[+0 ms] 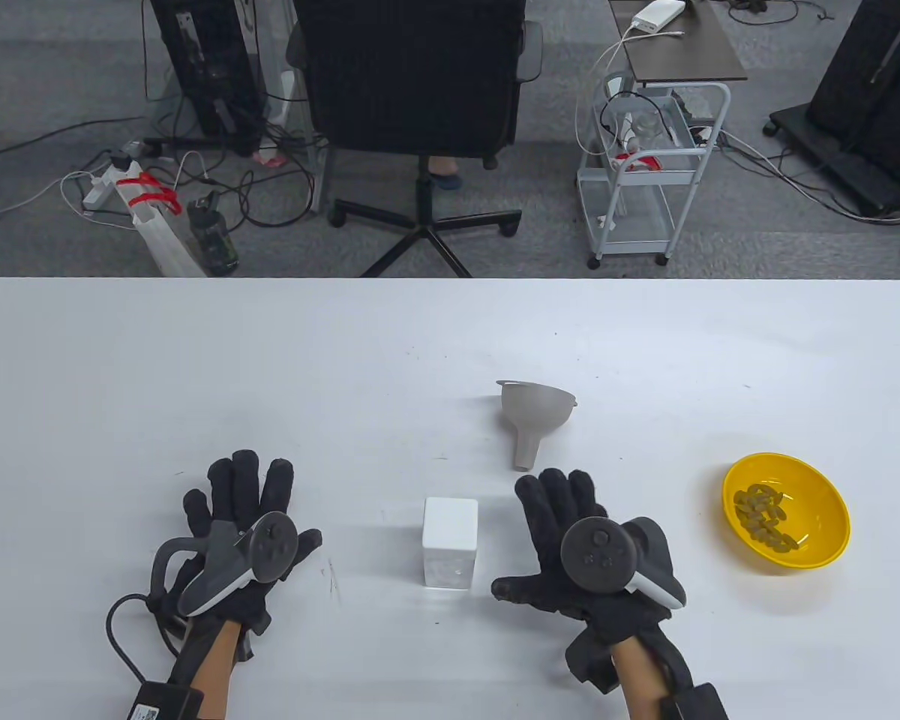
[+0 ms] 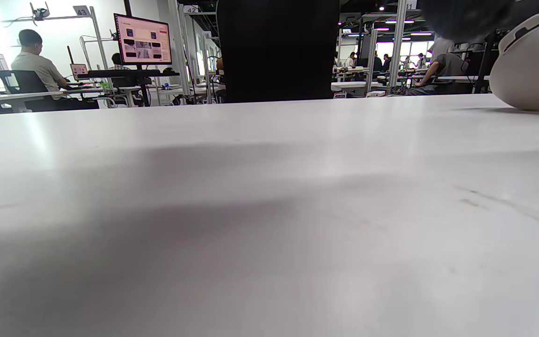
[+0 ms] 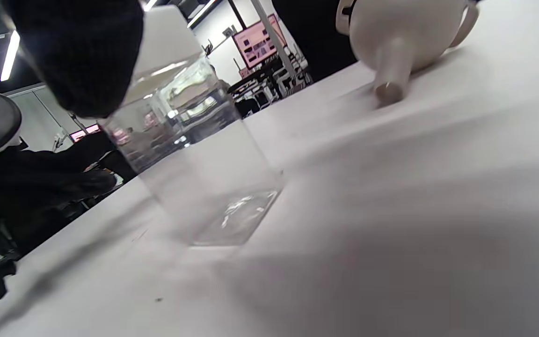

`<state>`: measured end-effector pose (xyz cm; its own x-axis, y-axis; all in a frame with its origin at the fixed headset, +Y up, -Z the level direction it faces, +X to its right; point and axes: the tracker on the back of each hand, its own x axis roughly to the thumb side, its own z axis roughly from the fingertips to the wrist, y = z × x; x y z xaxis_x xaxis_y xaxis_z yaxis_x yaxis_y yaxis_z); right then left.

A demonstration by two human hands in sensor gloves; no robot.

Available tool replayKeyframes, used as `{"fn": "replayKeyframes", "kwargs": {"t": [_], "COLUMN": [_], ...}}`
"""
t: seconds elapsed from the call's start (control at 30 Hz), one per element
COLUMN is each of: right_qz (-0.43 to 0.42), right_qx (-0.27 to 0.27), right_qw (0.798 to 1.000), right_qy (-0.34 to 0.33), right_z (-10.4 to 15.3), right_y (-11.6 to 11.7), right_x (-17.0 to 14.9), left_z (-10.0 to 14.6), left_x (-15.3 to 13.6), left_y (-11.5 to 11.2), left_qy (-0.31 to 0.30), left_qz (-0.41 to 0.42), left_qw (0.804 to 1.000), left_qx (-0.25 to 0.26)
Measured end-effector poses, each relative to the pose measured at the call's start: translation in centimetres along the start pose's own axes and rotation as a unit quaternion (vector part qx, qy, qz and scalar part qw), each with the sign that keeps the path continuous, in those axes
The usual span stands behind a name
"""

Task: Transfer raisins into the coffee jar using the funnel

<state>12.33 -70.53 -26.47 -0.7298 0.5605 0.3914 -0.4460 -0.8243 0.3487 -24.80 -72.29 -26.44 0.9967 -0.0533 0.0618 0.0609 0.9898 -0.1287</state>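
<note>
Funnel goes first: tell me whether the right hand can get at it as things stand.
Probably yes. The funnel lies on its side just beyond the right hand, spout toward the fingertips, nothing between them. The jar stands off to that hand's left.

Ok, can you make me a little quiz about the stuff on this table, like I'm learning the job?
1. True or false: the funnel is lying on its side on the table.
2. Where are the raisins right now? A) in the jar B) in the yellow bowl C) in the funnel
3. Fill in: the jar has a white ____ on top.

Key:
1. True. Its spout points toward the right hand.
2. B. Neither the right hand nor the left hand holds anything; both lie flat.
3. Lid. It is on, so nothing can go in yet.
</note>
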Motion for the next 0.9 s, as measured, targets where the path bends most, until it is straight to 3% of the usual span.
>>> {"fn": "replayKeyframes", "kwargs": {"t": [0.1,0.37,0.67,0.9], "right_qz": [-0.029,-0.102,-0.153,-0.153], "right_qx": [0.057,0.085,-0.002,-0.055], "right_qw": [0.998,0.991,0.988,0.986], "right_qy": [0.012,0.032,0.015,-0.016], "right_z": [-1.6,-4.1,-3.7,-2.6], "right_y": [1.2,3.8,3.7,2.6], "right_x": [-0.1,-0.7,-1.0,-0.5], "left_z": [0.0,0.0,0.8,2.8], "left_x": [-0.1,-0.2,1.9,6.0], "left_y": [0.0,-0.1,1.6,4.8], "left_qy": [0.001,-0.001,-0.063,-0.185], "left_qz": [0.004,0.01,0.043,0.143], "left_qw": [1.0,1.0,0.996,0.965], "left_qx": [0.001,0.0,0.043,0.116]}}
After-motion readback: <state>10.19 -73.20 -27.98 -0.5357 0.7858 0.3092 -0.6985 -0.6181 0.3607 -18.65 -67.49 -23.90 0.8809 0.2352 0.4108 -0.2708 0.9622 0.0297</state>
